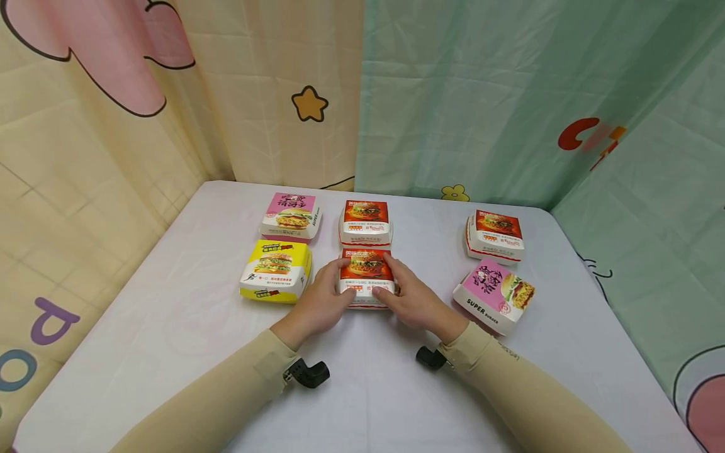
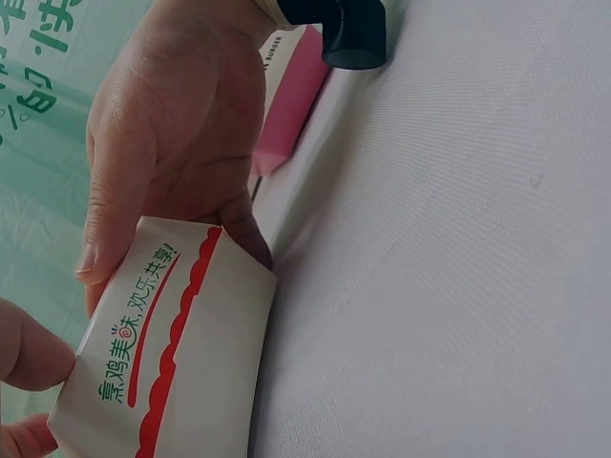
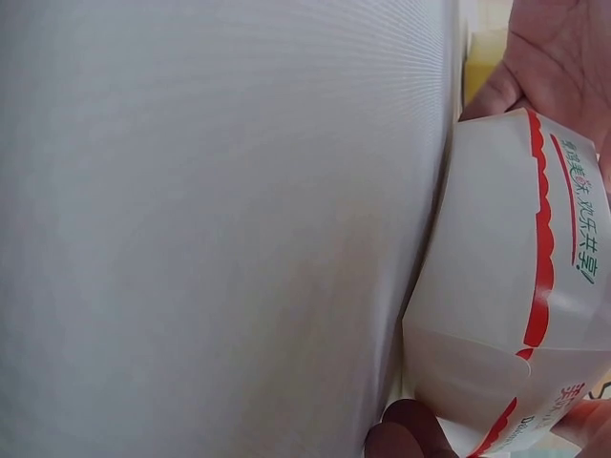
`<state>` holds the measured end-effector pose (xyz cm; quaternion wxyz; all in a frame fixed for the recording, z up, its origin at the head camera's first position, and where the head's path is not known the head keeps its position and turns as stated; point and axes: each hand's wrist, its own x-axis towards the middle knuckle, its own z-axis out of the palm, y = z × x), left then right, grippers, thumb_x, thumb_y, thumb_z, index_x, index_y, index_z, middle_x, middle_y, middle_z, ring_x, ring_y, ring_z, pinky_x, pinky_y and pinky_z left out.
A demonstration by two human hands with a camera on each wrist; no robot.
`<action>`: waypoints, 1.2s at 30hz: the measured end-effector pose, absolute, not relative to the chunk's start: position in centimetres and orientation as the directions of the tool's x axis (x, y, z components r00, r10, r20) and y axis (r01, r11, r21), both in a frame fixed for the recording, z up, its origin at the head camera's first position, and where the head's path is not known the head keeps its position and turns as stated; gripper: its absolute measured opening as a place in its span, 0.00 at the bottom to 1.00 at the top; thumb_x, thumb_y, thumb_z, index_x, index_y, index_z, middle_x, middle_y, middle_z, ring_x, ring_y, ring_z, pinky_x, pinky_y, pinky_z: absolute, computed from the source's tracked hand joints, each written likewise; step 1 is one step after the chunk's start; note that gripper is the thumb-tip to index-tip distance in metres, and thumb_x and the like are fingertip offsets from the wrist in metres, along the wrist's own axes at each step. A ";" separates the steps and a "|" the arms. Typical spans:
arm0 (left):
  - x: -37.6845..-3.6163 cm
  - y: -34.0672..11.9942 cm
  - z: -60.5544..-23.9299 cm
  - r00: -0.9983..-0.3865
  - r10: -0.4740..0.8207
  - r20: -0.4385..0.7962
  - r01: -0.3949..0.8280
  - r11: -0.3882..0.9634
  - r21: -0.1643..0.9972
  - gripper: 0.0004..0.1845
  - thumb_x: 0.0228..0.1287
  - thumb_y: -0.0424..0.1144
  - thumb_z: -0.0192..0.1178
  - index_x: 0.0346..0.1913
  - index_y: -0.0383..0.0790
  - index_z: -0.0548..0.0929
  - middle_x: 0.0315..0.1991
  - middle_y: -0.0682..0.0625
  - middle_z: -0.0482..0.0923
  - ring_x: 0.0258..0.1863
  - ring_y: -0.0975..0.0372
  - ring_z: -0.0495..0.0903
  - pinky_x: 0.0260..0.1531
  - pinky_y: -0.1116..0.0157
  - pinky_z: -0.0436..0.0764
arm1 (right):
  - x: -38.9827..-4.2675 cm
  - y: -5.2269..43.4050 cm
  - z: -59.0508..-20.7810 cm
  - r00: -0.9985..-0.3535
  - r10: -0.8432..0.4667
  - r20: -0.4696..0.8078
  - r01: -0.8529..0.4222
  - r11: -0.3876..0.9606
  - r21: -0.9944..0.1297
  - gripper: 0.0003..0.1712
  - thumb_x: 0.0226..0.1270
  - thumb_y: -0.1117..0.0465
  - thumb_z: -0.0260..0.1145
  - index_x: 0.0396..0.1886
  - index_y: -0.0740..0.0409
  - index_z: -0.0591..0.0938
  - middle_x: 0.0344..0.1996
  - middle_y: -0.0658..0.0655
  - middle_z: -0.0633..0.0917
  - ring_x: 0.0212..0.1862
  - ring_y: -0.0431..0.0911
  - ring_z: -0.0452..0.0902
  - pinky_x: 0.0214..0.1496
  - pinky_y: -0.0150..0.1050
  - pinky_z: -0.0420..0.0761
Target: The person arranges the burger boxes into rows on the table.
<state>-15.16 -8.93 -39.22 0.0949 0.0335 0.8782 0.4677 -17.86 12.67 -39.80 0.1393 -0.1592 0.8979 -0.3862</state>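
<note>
Both hands hold a red-and-white burger box low at the middle of the table. My left hand grips its left side, and my right hand grips the right side. Both thumbs lie at the front of the lid. In the left wrist view, the right hand is at one end of the box, with left fingertips at the lower left edge. The right wrist view shows the box beside the tabletop, with the left palm beyond it. The undersides of the fingers are partly hidden.
A matching red box stands directly behind. On the left are a pink box and a yellow box. Another red box and an angled pink box sit right. Curtains surround the white table.
</note>
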 end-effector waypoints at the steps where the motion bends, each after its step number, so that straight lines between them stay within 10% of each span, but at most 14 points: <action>1: -15.1 -8.9 -39.2 -0.980 0.147 -0.135 -0.030 0.562 0.827 0.36 0.75 0.45 0.59 0.82 0.46 0.60 0.83 0.44 0.55 0.80 0.51 0.59 0.81 0.43 0.60 | -17.9 12.7 -39.8 -0.910 -0.394 -0.128 -0.178 0.651 -0.738 0.51 0.77 0.46 0.66 0.88 0.45 0.48 0.86 0.57 0.54 0.85 0.57 0.53 0.84 0.61 0.58; 36: -15.0 -9.1 -39.6 -0.981 0.148 -0.122 -0.023 0.538 0.843 0.36 0.75 0.44 0.60 0.81 0.47 0.61 0.83 0.45 0.55 0.81 0.52 0.57 0.81 0.45 0.59 | -17.8 12.7 -39.7 -0.905 -0.407 -0.121 -0.191 0.645 -0.740 0.51 0.77 0.48 0.66 0.88 0.46 0.48 0.86 0.58 0.53 0.85 0.57 0.52 0.84 0.60 0.57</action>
